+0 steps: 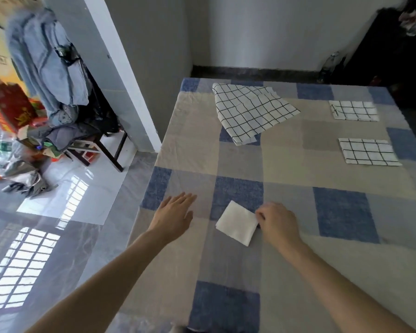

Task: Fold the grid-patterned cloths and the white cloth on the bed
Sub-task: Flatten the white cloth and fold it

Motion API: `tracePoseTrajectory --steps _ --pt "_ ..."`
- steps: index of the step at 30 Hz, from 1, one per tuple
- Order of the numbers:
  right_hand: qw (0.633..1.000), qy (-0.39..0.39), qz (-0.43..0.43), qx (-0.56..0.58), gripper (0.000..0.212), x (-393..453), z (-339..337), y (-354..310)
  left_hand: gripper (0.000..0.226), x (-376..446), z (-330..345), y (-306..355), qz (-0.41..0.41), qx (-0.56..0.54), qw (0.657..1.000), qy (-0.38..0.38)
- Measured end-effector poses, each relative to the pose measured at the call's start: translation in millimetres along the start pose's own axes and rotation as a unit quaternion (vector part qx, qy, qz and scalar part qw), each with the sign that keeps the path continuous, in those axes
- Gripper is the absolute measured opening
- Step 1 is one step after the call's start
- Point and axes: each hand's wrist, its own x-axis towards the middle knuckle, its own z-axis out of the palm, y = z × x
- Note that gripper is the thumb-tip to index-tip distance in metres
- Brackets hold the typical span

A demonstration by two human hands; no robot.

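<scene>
Between the hands: white cloth (236, 222), folded into a small square, lay flat on the bed (286, 248), over a blue check.
Right hand (277, 223): fingers curled, pinching the white cloth's right edge.
Left hand (175, 213): fingers straight and spread, palm down, holding nothing, apart from the white cloth.
Far beyond the hands: large grid-patterned cloth (250, 111), loosely folded, lay askew.
Far right of the right hand: two small folded grid-patterned cloths (353, 110) (368, 152), flat, apart from one another.
Left of the left hand, off the bed: chair (91, 140) heaped with clothes.
</scene>
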Motion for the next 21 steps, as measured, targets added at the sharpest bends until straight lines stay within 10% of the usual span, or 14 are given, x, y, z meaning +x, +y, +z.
tracePoseTrajectory --steps 21 --pt "0.972 -0.056 -0.230 0.008 0.047 -48.0 17.3 -390.8 0.036 -206.0 -129.9 -221.6 -0.056 0.077 0.987 0.127"
